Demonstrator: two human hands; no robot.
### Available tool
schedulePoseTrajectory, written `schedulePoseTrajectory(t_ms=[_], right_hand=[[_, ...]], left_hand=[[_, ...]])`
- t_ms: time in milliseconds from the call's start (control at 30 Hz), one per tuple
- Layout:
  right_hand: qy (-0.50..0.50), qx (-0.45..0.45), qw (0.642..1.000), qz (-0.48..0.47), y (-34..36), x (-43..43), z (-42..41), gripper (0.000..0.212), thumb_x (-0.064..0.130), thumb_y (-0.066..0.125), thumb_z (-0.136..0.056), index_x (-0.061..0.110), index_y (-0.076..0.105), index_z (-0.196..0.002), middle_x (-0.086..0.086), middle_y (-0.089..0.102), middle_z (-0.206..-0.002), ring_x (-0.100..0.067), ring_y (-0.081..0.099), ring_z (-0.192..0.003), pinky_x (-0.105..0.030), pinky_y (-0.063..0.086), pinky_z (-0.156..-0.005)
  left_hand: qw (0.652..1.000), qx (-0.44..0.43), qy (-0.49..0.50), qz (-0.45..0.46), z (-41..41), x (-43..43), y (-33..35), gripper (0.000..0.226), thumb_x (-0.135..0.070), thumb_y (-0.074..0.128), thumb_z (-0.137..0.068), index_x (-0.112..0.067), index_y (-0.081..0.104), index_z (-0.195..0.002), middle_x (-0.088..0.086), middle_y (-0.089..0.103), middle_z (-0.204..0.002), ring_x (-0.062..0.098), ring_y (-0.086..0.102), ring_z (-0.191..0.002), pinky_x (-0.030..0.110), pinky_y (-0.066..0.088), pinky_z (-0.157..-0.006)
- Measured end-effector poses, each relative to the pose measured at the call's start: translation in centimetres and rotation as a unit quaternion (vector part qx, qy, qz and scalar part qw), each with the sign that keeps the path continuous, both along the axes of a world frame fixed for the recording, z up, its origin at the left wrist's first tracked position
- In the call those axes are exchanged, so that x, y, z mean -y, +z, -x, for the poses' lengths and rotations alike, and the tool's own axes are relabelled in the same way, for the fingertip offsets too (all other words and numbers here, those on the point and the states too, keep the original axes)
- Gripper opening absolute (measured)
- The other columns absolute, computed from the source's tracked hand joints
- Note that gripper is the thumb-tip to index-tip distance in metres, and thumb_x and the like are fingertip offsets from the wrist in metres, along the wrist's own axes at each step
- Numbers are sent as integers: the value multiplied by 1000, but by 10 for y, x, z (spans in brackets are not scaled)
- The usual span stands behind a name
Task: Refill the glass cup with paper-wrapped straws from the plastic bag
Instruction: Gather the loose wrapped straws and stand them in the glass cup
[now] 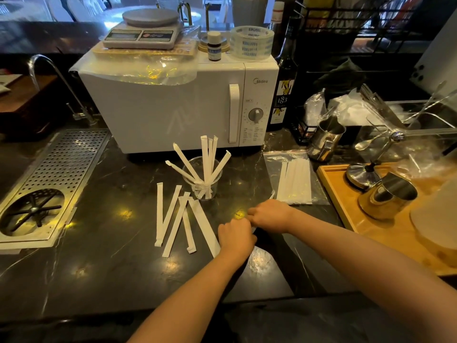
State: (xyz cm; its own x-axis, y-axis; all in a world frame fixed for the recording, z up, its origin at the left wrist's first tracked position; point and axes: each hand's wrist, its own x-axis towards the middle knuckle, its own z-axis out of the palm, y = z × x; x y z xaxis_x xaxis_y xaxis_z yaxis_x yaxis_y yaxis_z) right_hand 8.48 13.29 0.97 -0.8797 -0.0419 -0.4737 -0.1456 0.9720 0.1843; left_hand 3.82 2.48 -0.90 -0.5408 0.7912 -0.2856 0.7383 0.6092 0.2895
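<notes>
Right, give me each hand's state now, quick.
Left hand: closed, fingers curled on the dark marble counter; what it grips is hidden.
Right hand: closed; contents cannot be told.

Dim indoor scene; warm overhead lights glint off the dark countertop (123, 268). Wide-angle bending at edges, and the background looks soft, possibly blurred.
</notes>
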Motion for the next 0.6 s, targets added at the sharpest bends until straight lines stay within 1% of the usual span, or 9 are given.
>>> schedulePoseTrajectory(t_ms=[100,233,333,400,467,533,600], right_hand=[[3,10,1000,-8,3,4,0,31,4,41,-90,2,47,-121,-22,53,-118,-37,56,-102,-40,45,-75],[8,13,1000,-11,2,8,1,33,5,40,-91,2,45,-123,-23,52,-118,-39,58,-101,-41,46,-74],[0,9,1000,-12,2,12,2,29,6,39,-92,1,44,-120,-24,54,-114,-38,59,-98,-37,39,-67],[-1,6,1000,-7,6,16,3,26,6,40,-92,0,45,-116,-24,56,-110,-38,59,-96,-37,37,-65],[-1,5,1000,3,9,19,4,24,7,42,-91,0,46,-114,-24,58,-106,-37,59,-92,-36,37,-64],[-5,1,1000,20,13,23,5,25,8,45,-91,2,45,-115,-23,58,-104,-36,59,-89,-35,38,-63],[-21,-3,999,47,19,26,5,26,9,47,-89,4,44,-115,-22,57,-104,-34,58,-88,-37,42,-66]], left_hand=[[1000,13,-1,7,3,0,1,25,-22,52,-85,-3,59,-100,18,65,-109,35,60,-102,37,45,-83],[1000,21,14,7,10,4,6,27,-22,54,-84,-5,57,-105,18,63,-114,36,59,-105,38,47,-82],[999,35,24,5,17,11,8,26,-24,55,-83,-6,59,-100,17,65,-110,35,60,-102,38,48,-80],[998,55,25,1,24,17,10,25,-26,57,-82,-5,62,-95,17,67,-103,34,62,-96,38,50,-77],[996,84,20,1,32,21,15,27,-29,58,-82,-5,63,-93,15,68,-94,30,63,-88,36,48,-71],[991,131,-3,-3,42,27,23,24,-29,59,-81,-6,63,-86,10,62,-79,22,58,-73,32,42,-64],[982,184,-33,-21,52,35,35,22,-28,59,-82,-10,61,-71,4,52,-65,14,47,-60,25,36,-56]])
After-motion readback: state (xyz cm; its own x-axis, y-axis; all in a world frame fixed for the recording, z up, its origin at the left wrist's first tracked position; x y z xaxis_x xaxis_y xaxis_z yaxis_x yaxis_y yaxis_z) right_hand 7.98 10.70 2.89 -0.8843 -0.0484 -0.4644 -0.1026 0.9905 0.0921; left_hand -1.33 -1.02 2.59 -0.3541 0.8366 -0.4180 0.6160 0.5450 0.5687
